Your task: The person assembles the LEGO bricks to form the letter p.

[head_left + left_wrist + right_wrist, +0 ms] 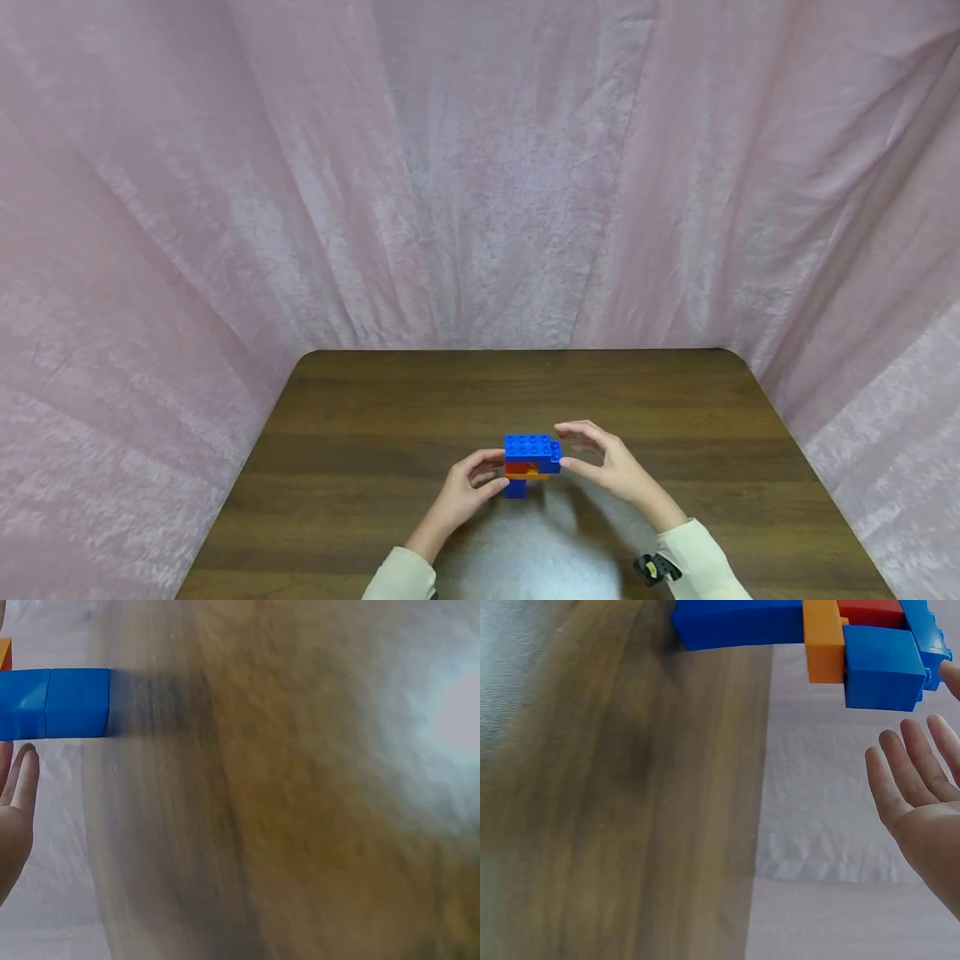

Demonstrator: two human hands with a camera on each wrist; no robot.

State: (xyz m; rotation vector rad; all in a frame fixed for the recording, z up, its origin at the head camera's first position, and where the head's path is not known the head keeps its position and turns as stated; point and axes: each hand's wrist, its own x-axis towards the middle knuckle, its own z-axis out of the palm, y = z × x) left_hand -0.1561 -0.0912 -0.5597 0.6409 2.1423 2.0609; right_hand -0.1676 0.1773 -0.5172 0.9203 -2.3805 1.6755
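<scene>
A small structure of building bricks (527, 447) stands at the middle of the table's near part. Blue bricks top it, with red and orange pieces below and a blue column (77, 703) at the bottom. My left hand (467, 490) holds its left side, thumb in front and fingers behind; part of that grip is hidden. On the other side my right hand (611, 464) is spread beside the right-hand blue brick (883, 669). Its thumb tip is very near that brick; whether they touch I cannot tell. The other fingers of this hand stand apart from the bricks.
The brown wooden table (360, 417) has rounded far corners. Pink velvety curtains (495, 208) hang behind it and along both sides. A bright glare lies on the tabletop in front of the structure. A black strap device (657, 569) sits at my right wrist.
</scene>
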